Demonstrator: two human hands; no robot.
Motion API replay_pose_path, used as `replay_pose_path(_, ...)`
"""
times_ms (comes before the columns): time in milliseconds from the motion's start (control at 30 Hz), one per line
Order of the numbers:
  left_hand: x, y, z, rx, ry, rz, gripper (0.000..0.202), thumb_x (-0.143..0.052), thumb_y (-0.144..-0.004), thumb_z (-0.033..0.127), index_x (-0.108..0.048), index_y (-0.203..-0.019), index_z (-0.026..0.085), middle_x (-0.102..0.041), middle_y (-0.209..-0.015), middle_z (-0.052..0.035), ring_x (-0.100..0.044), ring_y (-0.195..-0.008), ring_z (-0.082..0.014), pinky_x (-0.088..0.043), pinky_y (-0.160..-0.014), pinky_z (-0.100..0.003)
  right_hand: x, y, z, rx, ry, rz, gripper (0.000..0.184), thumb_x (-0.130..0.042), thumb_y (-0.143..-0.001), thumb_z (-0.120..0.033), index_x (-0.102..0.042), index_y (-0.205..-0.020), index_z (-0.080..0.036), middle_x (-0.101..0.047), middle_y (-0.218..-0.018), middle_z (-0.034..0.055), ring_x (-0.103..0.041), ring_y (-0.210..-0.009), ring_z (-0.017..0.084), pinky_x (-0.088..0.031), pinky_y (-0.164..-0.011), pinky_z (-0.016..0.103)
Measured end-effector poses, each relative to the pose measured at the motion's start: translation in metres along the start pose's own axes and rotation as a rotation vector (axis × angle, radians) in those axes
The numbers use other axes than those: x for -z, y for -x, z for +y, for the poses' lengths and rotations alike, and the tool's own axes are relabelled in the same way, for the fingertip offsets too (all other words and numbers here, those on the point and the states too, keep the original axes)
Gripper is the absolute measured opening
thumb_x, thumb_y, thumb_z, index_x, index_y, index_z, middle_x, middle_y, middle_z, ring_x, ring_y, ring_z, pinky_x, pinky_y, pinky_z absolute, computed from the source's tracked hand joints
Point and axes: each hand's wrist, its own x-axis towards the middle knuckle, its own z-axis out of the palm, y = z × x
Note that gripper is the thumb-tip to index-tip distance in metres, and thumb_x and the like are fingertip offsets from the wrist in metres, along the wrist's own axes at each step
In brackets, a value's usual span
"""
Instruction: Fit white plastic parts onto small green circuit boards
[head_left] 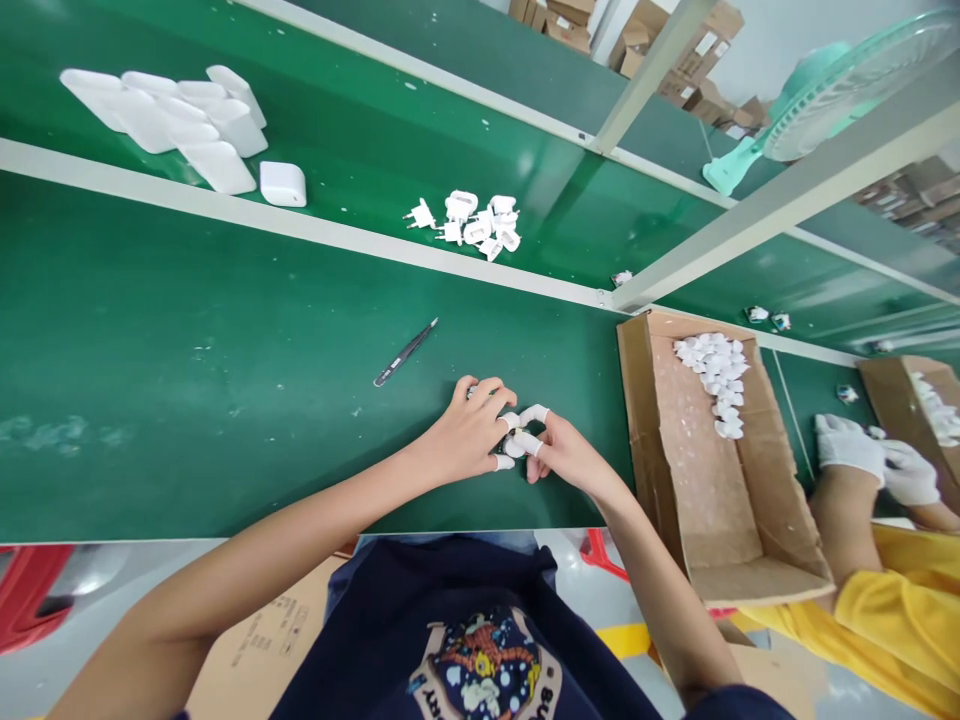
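My left hand [471, 432] and my right hand [564, 452] meet on the green table surface [187, 400], fingertips pinched together on a small white part [514, 446]. White finger cots cover several fingertips. Most of the part is hidden by my fingers. A dark pair of tweezers [405, 353] lies on the table just beyond my left hand, untouched.
An open cardboard box [705, 480] with several small white pieces stands to my right. White plug pieces [476, 222] and white adapter bodies [180, 120] lie on the far belt. A co-worker's gloved hands [874, 455] work at a second box [911, 395] far right.
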Motion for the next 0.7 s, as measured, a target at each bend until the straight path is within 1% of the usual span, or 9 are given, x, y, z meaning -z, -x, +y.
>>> replay_pose_path(100, -0.002, 0.000, 0.000, -0.045, 0.033, 0.031, 0.007, -0.061, -0.081, 0.022, -0.064, -0.081, 0.016, -0.055, -0.117, -0.0087, -0.039, -0.118, -0.0300, -0.027, -0.096, -0.048, 0.001, 0.001, 0.002, 0.026, -0.007, 0.021, 0.031, -0.054, -0.086, -0.041, -0.048, -0.104, -0.017, -0.063, -0.051, -0.0026, -0.061, -0.046, 0.015, -0.048, -0.047, 0.022)
replay_pose_path(167, -0.005, 0.000, -0.001, -0.058, 0.059, 0.049, 0.008, -0.061, -0.084, 0.023, -0.065, -0.084, 0.017, -0.058, -0.113, -0.0074, -0.040, -0.117, -0.0291, -0.028, -0.095, -0.047, 0.003, 0.003, 0.004, 0.053, -0.051, -0.019, 0.034, -0.054, -0.087, -0.044, -0.049, -0.107, -0.017, -0.066, -0.056, -0.0009, -0.064, -0.051, 0.015, -0.049, -0.052, 0.023)
replay_pose_path(267, -0.011, -0.002, -0.002, -0.057, 0.130, 0.060, 0.009, -0.063, -0.084, 0.025, -0.064, -0.089, 0.018, -0.061, -0.108, -0.0057, -0.042, -0.116, -0.0272, -0.030, -0.096, -0.045, 0.006, 0.006, 0.006, 0.082, -0.111, -0.062, 0.042, -0.063, -0.082, -0.044, -0.048, -0.112, -0.017, -0.068, -0.063, 0.0001, -0.065, -0.058, 0.015, -0.050, -0.056, 0.024)
replay_pose_path(367, -0.015, -0.003, -0.004, -0.051, 0.193, 0.071, 0.010, -0.064, -0.084, 0.025, -0.063, -0.091, 0.018, -0.063, -0.105, -0.0042, -0.044, -0.115, -0.0248, -0.031, -0.096, -0.043, 0.007, 0.006, 0.009, 0.087, -0.089, -0.023, 0.046, -0.069, -0.078, -0.042, -0.048, -0.111, -0.018, -0.066, -0.060, -0.0018, -0.063, -0.054, 0.015, -0.048, -0.053, 0.024)
replay_pose_path(467, -0.013, -0.003, -0.008, -0.042, 0.191, 0.077, 0.016, -0.064, -0.084, 0.029, -0.063, -0.097, 0.018, -0.062, -0.109, -0.0055, -0.043, -0.119, -0.0258, -0.032, -0.097, -0.043, 0.007, 0.003, 0.011, 0.096, -0.090, -0.050, 0.045, -0.068, -0.079, -0.042, -0.047, -0.111, -0.018, -0.067, -0.061, -0.0014, -0.064, -0.055, 0.015, -0.048, -0.053, 0.024)
replay_pose_path(533, -0.009, -0.003, -0.012, -0.023, 0.173, 0.068, 0.029, -0.067, -0.082, 0.034, -0.061, -0.105, 0.018, -0.060, -0.115, -0.0077, -0.040, -0.122, -0.0281, -0.031, -0.099, -0.045, 0.006, 0.002, 0.012, 0.093, -0.095, -0.061, 0.044, -0.068, -0.079, -0.041, -0.047, -0.110, -0.018, -0.067, -0.061, -0.0012, -0.064, -0.055, 0.016, -0.048, -0.053, 0.025)
replay_pose_path(600, -0.006, -0.003, -0.016, -0.011, 0.151, 0.050, 0.037, -0.069, -0.079, 0.036, -0.060, -0.110, 0.017, -0.058, -0.119, -0.0092, -0.038, -0.123, -0.0302, -0.030, -0.100, -0.047, 0.005, 0.002, 0.012, 0.094, -0.055, -0.029, 0.040, -0.068, -0.079, -0.038, -0.048, -0.108, -0.018, -0.066, -0.060, -0.0019, -0.063, -0.054, 0.016, -0.047, -0.054, 0.025)
replay_pose_path(633, -0.005, -0.003, -0.018, -0.010, 0.141, 0.036, 0.036, -0.069, -0.079, 0.035, -0.061, -0.109, 0.017, -0.058, -0.119, -0.0092, -0.037, -0.124, -0.0308, -0.030, -0.100, -0.048, 0.004, 0.002, 0.012, 0.095, -0.014, 0.002, 0.036, -0.066, -0.080, -0.036, -0.049, -0.107, -0.019, -0.066, -0.059, -0.0025, -0.063, -0.054, 0.016, -0.046, -0.054, 0.025)
replay_pose_path(700, -0.004, -0.003, -0.020, -0.019, 0.124, 0.007, 0.027, -0.069, -0.079, 0.030, -0.063, -0.103, 0.017, -0.058, -0.119, -0.0085, -0.036, -0.124, -0.0311, -0.030, -0.100, -0.049, 0.002, 0.004, 0.011, 0.089, 0.090, 0.075, 0.025, -0.064, -0.081, -0.031, -0.051, -0.099, -0.019, -0.064, -0.058, -0.0031, -0.063, -0.055, 0.016, -0.044, -0.055, 0.024)
